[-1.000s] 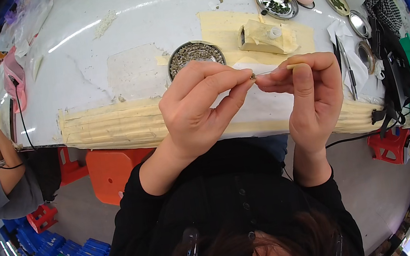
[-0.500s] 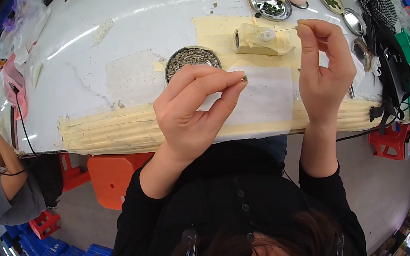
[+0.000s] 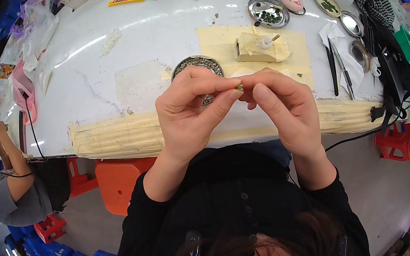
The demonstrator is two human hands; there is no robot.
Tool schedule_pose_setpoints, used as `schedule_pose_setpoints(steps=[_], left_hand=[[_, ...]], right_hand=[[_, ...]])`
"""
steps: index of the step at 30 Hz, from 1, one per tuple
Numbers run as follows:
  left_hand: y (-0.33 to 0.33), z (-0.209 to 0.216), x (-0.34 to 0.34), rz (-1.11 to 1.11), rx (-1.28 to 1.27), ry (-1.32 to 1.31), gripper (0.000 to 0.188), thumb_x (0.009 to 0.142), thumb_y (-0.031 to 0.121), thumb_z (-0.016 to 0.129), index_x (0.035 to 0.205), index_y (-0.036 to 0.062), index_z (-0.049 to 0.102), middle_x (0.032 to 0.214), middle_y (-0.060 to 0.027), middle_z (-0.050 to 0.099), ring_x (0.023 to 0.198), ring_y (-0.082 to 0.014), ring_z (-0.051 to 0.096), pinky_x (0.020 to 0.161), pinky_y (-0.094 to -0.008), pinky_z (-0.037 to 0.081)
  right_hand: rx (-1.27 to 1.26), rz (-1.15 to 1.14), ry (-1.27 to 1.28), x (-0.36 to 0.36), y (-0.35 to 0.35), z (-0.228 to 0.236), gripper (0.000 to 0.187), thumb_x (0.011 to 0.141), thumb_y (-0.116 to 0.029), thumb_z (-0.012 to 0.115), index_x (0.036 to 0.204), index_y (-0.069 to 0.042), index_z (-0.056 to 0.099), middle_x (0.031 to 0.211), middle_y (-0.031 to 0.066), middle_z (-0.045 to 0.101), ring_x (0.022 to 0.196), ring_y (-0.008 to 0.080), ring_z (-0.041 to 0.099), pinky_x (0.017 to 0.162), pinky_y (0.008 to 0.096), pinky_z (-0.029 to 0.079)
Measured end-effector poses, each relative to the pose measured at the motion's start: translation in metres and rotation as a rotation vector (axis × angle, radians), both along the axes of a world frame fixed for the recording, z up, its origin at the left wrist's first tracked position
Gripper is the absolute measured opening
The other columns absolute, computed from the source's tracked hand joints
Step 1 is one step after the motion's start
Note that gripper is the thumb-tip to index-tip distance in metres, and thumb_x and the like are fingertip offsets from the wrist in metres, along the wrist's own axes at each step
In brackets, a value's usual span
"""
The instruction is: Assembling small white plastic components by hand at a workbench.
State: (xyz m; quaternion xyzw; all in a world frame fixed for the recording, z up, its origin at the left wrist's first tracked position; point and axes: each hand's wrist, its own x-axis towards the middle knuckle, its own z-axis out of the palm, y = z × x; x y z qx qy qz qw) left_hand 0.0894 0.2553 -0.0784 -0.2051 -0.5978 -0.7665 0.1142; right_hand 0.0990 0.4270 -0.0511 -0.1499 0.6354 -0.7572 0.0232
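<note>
Stick (image 3: pixel 276 37) now pokes from nozzle (image 3: pixel 267 42) (right hand (image 3: pixel 289 103) beside left (image 3: pixel 184 107)).

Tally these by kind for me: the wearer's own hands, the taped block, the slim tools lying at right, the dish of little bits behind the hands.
Hands: 2 (left hand, right hand)
Taped block: 1
Slim tools: 2 (black tool, its neighbour)
Dish: 1
Total: 6

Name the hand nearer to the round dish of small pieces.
Left. The left hand covers part of the near side of the round dish in this view; the right hand is farther off, to the dish's right.
</note>
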Motion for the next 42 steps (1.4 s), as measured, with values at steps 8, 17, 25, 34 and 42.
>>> schedule_pose_setpoints(steps=[8, 17, 25, 34, 42], left_hand=[[0.004, 0.003, 0.000, 0.240, -0.279, 0.212, 0.021, 0.073, -0.006, 0.077, 0.092, 0.0021, 0.074, 0.082, -0.0070, 0.066, 0.072, -0.0152, 0.062, 0.063, -0.0259, 0.049], [0.003, 0.003, -0.002, 0.288, -0.430, 0.381, 0.023, 0.070, -0.007, 0.078, 0.091, 0.0020, 0.073, 0.083, -0.0063, 0.066, 0.075, -0.0196, 0.064, 0.064, -0.0290, 0.051], [0.006, 0.005, -0.001, 0.313, -0.470, 0.391, 0.024, 0.069, -0.008, 0.077, 0.090, 0.0020, 0.073, 0.083, -0.0061, 0.066, 0.075, -0.0204, 0.064, 0.063, -0.0289, 0.050], [0.005, 0.003, -0.003, 0.258, -0.417, 0.391, 0.021, 0.070, -0.008, 0.077, 0.089, 0.0010, 0.072, 0.085, -0.0071, 0.068, 0.074, -0.0204, 0.065, 0.064, -0.0296, 0.052], [0.006, 0.003, -0.002, 0.289, -0.418, 0.360, 0.020, 0.071, -0.007, 0.077, 0.088, 0.0007, 0.072, 0.082, -0.0077, 0.069, 0.072, -0.0203, 0.066, 0.062, -0.0286, 0.052]], right_hand=[[0.047, -0.071, 0.007, 0.002, 0.003, -0.003, 0.012, 0.090, -0.002, 0.066, 0.101, 0.002, 0.068, 0.091, 0.0053, 0.066, 0.082, 0.0091, 0.061, 0.076, 0.0233, 0.049], [-0.088, 0.034, -0.106, -0.003, 0.010, -0.008, 0.007, 0.088, -0.001, 0.068, 0.094, 0.003, 0.066, 0.087, 0.0034, 0.066, 0.078, 0.0074, 0.059, 0.073, 0.0220, 0.048], [-0.003, -0.048, -0.029, -0.001, 0.009, -0.011, 0.008, 0.091, -0.003, 0.067, 0.095, 0.003, 0.064, 0.086, 0.0012, 0.064, 0.074, 0.0064, 0.056, 0.067, 0.0217, 0.046], [-0.150, 0.068, -0.180, -0.003, 0.009, -0.015, 0.011, 0.093, -0.007, 0.065, 0.096, 0.003, 0.064, 0.086, 0.0016, 0.063, 0.076, 0.0057, 0.054, 0.068, 0.0210, 0.045], [-0.104, 0.020, -0.077, -0.001, 0.009, -0.015, 0.008, 0.092, -0.004, 0.065, 0.095, 0.003, 0.063, 0.087, 0.0005, 0.062, 0.077, 0.0043, 0.053, 0.069, 0.0198, 0.044]])
